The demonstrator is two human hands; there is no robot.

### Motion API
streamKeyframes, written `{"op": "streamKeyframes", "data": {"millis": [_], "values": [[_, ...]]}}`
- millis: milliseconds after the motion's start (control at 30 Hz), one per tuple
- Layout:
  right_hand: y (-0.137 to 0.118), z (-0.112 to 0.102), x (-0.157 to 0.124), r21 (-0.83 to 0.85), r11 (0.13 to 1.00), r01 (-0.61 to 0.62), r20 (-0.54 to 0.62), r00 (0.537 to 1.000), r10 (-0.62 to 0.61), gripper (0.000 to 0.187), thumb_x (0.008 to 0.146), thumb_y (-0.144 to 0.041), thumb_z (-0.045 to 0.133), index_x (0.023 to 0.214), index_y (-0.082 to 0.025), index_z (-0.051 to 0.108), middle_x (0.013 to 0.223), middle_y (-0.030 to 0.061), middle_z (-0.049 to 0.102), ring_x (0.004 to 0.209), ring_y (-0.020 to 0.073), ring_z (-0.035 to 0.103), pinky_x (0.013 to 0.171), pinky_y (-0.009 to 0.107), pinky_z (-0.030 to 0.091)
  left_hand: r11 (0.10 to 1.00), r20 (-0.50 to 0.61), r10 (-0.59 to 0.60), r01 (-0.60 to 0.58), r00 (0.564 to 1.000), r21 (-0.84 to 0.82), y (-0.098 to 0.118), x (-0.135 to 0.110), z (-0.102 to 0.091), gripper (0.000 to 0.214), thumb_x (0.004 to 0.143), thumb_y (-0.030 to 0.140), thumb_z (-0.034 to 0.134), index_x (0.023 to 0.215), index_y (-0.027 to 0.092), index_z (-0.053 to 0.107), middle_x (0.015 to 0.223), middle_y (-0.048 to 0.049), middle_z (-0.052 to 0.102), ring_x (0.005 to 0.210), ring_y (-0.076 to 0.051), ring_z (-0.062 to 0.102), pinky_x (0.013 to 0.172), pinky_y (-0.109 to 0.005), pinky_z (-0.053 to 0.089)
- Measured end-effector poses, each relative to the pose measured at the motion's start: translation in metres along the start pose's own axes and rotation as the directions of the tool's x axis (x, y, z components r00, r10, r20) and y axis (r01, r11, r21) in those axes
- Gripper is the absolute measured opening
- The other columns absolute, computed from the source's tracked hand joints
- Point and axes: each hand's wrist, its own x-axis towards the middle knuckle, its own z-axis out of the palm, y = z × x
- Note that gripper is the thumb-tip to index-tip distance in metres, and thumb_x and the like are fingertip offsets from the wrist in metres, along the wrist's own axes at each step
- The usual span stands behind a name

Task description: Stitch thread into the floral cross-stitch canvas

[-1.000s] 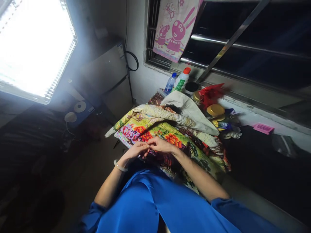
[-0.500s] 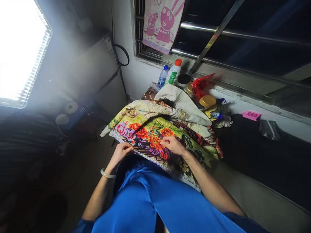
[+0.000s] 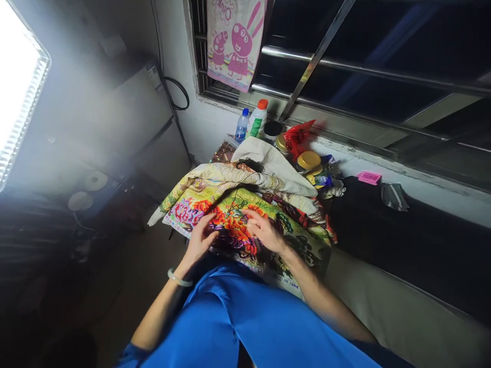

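Both hands on floral embroidery cloth (image 3: 230,225): left hand (image 3: 201,237) flat, fingers spread, near cloth's left edge; right hand (image 3: 264,230) loosely open mid-cloth, holding nothing visible.

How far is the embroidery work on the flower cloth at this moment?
Many red, orange and pink flowers are already stitched on the floral embroidery cloth. The left hand and right hand both rest on its stitched part; a needle or thread cannot be made out. The folded part of the cloth behind hides whatever is left.

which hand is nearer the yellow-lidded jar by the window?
Right. The right hand lies on the floral embroidery cloth below the yellow-lidded jar; the left hand is farther left.
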Motion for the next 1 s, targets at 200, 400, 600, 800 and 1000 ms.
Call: {"op": "streamKeyframes", "data": {"millis": [200, 400, 600, 800, 1000], "values": [[-0.033, 0.008, -0.019, 0.494, 0.869, -0.014, 0.109, 0.993, -0.045, 0.029, 0.073, -0.042, 0.064, 0.095, -0.023, 0.061, 0.049, -0.0046, 0.05, 0.044, 0.0117, 0.046, 0.05, 0.028, 0.042, 0.978, 0.59, -0.142, 0.206, 0.795, -0.043, 0.007, 0.004, 0.031, 0.041, 0.065, 0.042, 0.071, 0.096, 0.016, 0.069, 0.068, -0.0031, 0.061, 0.055, -0.011, 0.048, 0.055, -0.025, 0.038], [-0.028, -0.083, -0.024, 0.591, 0.698, 0.404, -0.507, 0.859, -0.068, 0.017, 0.074, -0.029, 0.065, 0.068, -0.024, 0.051, 0.049, -0.0092, 0.021, 0.039, 0.0059, 0.022, 0.038, 0.018, 0.03, 0.992, 0.013, 0.014, -0.016, 1.0, 0.124, -0.002, 0.016, -0.044, 0.029, 0.061, 0.044, 0.072, 0.06, 0.015, 0.069, 0.059, -0.0014, 0.059, 0.056, -0.011, 0.046, 0.055, -0.025, 0.037], [-0.034, -0.068, -0.019, 0.487, 0.841, 0.237, -0.455, 0.89, 0.013, 0.022, 0.069, -0.036, 0.069, 0.077, -0.023, 0.053, 0.051, -0.0084, 0.034, 0.042, 0.0074, 0.033, 0.044, 0.024, 0.04, 0.998, -0.075, 0.044, -0.047, 0.996, -0.041, 0.018, 0.014, -0.041, 0.059, 0.054, 0.033, 0.08, 0.11, 0.025, 0.065, 0.116, -0.0063, 0.062, 0.067, -0.01, 0.053, 0.062, -0.024, 0.044], [-0.058, 0.01, 0.0, 0.504, 0.863, -0.027, 0.047, 0.999, 0.004, 0.021, 0.072, -0.04, 0.064, 0.08, -0.024, 0.054, 0.052, -0.0046, 0.046, 0.043, 0.0113, 0.042, 0.045, 0.029, 0.042, 0.979, 0.527, -0.041, 0.14, 0.849, -0.149, 0.025, 0.011, 0.04, 0.054, 0.057, 0.039, 0.078, 0.106, 0.021, 0.066, 0.084, -0.0041, 0.065, 0.064, -0.011, 0.053, 0.062, -0.025, 0.044], [-0.04, -0.078, 0.005, 0.534, 0.802, 0.266, -0.376, 0.925, -0.056, 0.023, 0.08, -0.032, 0.059, 0.067, -0.024, 0.042, 0.051, -0.0089, 0.02, 0.038, 0.0072, 0.019, 0.035, 0.019, 0.027, 0.997, 0.024, -0.011, 0.01, 1.0, 0.072, 0.004, 0.021, -0.02, 0.032, 0.062, 0.048, 0.07, 0.062, 0.015, 0.069, 0.057, -0.0007, 0.058, 0.054, -0.01, 0.044, 0.052, -0.024, 0.036]]}}
